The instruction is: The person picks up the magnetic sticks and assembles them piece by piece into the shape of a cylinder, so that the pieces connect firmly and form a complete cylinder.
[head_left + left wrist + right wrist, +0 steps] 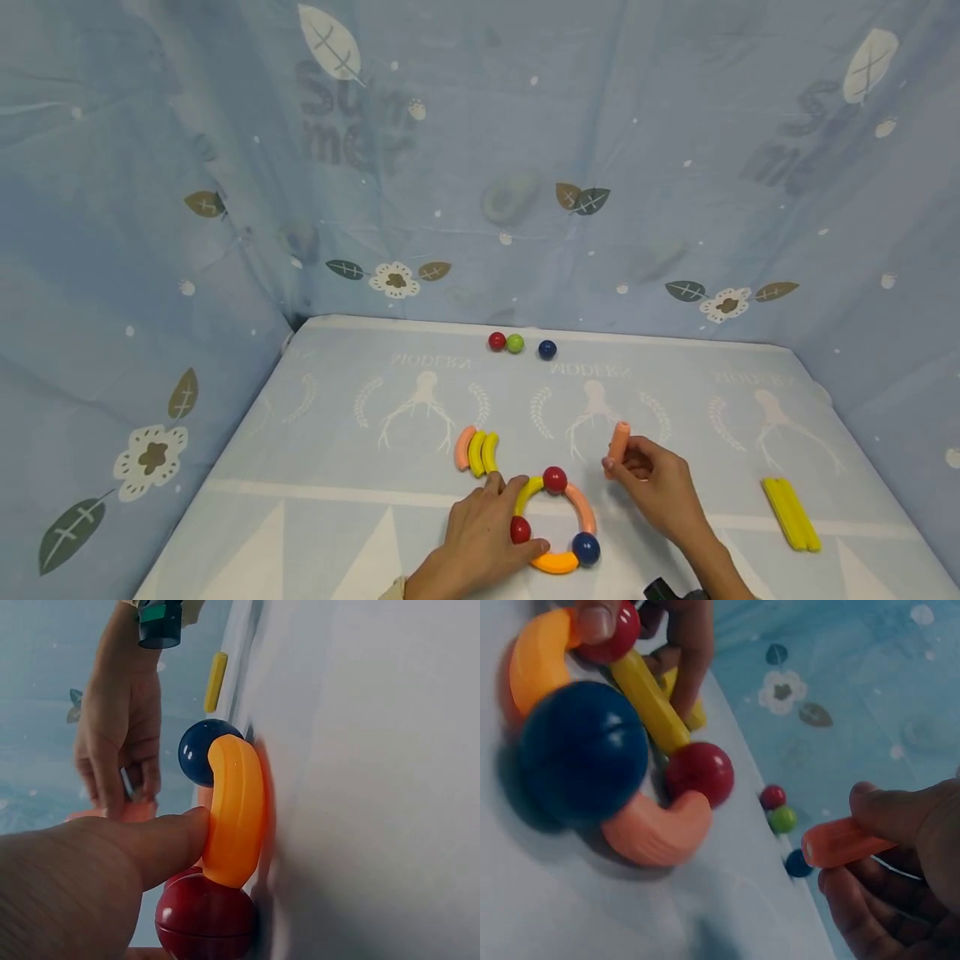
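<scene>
A ring of curved sticks and balls lies on the table. It has a yellow stick [531, 492], red balls [554, 479], a salmon curved stick [581, 507], a blue ball [586, 548] and an orange curved stick [238, 810]. My left hand [487, 533] grips the ring's left side around a red ball [613, 637], thumb by the orange stick and fingers along the yellow one. Right of the ring, my right hand [660, 483] pinches a loose salmon stick [618, 442] between thumb and fingers, held up off the table.
Beyond the left hand lie a salmon curved stick [464, 447] and two yellow curved sticks [482, 452]. Yellow sticks [792, 514] lie side by side at the right. Near the back edge sit a red ball [497, 341], a green ball [515, 343] and a blue ball [547, 350].
</scene>
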`<state>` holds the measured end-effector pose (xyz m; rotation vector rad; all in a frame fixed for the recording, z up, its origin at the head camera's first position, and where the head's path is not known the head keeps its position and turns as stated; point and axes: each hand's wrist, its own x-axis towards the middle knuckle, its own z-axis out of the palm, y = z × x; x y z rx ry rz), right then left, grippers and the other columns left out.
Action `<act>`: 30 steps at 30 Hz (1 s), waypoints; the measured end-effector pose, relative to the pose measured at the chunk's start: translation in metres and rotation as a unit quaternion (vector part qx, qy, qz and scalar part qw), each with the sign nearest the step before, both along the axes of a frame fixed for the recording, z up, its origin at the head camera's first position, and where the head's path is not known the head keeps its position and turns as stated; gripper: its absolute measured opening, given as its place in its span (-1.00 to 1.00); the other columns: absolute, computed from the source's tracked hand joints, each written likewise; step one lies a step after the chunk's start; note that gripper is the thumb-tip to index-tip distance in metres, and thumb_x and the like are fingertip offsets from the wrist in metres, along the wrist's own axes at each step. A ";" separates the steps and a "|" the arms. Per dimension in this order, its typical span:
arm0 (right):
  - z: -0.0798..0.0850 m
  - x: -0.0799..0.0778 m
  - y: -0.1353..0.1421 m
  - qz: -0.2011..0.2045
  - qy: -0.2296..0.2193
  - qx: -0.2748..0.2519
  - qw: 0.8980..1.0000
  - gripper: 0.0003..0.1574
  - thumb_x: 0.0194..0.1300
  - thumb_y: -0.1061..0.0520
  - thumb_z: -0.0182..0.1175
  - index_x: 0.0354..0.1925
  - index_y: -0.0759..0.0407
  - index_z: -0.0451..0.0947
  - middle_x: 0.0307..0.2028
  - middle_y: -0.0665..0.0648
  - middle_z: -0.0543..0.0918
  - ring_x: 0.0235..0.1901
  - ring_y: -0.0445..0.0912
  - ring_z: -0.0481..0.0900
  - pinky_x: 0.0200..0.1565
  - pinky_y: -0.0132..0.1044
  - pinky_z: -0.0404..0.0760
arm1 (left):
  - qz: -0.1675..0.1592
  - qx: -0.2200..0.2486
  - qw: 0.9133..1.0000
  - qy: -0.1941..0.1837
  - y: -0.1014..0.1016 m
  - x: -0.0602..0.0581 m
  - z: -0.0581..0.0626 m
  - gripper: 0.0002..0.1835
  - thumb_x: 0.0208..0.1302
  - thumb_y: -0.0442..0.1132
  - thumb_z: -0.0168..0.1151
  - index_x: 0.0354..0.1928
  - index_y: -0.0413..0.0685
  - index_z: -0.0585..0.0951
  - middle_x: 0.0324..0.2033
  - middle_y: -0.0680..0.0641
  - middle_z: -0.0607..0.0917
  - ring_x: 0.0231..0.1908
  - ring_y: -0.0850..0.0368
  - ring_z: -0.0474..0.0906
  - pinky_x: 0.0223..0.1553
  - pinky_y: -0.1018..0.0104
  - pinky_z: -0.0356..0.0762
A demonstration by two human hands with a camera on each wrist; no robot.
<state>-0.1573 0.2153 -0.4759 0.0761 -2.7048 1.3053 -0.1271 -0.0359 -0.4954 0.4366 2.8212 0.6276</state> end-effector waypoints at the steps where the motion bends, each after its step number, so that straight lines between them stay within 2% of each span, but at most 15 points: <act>1: -0.001 0.000 -0.006 0.015 0.014 -0.014 1.000 -0.73 0.17 0.21 0.43 -0.17 0.27 0.62 -0.39 0.00 0.67 -0.41 -0.18 0.65 -0.33 -0.39 0.63 | -0.001 0.000 1.000 0.002 0.000 0.000 0.000 -0.09 -0.09 0.42 0.40 0.29 0.15 0.46 -0.22 -0.02 0.46 -0.42 0.13 0.36 -0.44 0.25 0.36; 6: -0.013 -0.003 -0.028 0.095 0.112 -0.053 0.988 -0.67 0.02 0.33 0.49 -0.22 0.18 0.62 -0.39 -0.09 0.67 -0.42 -0.24 0.66 -0.37 -0.36 0.64 | -0.012 0.002 1.000 0.024 -0.001 0.000 -0.002 -0.11 -0.07 0.41 0.39 0.28 0.12 0.47 -0.22 -0.03 0.47 -0.44 0.15 0.38 -0.47 0.28 0.36; 9: -0.019 -0.007 -0.035 0.119 0.146 -0.057 0.980 -0.62 -0.04 0.36 0.51 -0.22 0.15 0.62 -0.38 -0.10 0.67 -0.42 -0.25 0.66 -0.38 -0.37 0.64 | -0.016 0.003 0.999 0.033 -0.001 0.000 -0.003 -0.12 -0.06 0.41 0.38 0.27 0.11 0.47 -0.21 -0.03 0.48 -0.44 0.16 0.38 -0.47 0.29 0.37; 18: -0.030 -0.015 -0.041 0.168 0.160 -0.060 0.971 -0.61 -0.04 0.36 0.51 -0.26 0.08 0.59 -0.34 -0.12 0.65 -0.41 -0.24 0.67 -0.37 -0.33 0.65 | -0.019 -0.004 0.999 0.030 0.001 -0.002 -0.002 -0.11 -0.04 0.43 0.36 0.28 0.10 0.47 -0.21 -0.03 0.48 -0.44 0.17 0.38 -0.47 0.28 0.39; 24: -0.036 -0.018 -0.040 0.186 0.180 -0.015 0.966 -0.64 -0.04 0.30 0.54 -0.36 -0.02 0.58 -0.37 -0.19 0.67 -0.45 -0.24 0.58 -0.44 -0.32 0.57 | -0.026 -0.013 0.999 0.030 0.000 -0.002 -0.001 -0.11 -0.04 0.43 0.35 0.27 0.10 0.47 -0.18 -0.05 0.50 -0.41 0.15 0.43 -0.44 0.23 0.43; 30: -0.037 -0.021 -0.042 0.185 0.169 0.001 0.968 -0.66 0.01 0.21 0.53 -0.41 -0.08 0.54 -0.40 -0.25 0.63 -0.46 -0.18 0.56 -0.46 -0.32 0.51 | -0.027 -0.008 0.999 0.033 -0.002 -0.002 -0.001 -0.10 -0.04 0.41 0.36 0.27 0.04 0.48 -0.25 -0.03 0.47 -0.44 0.17 0.39 -0.48 0.26 0.40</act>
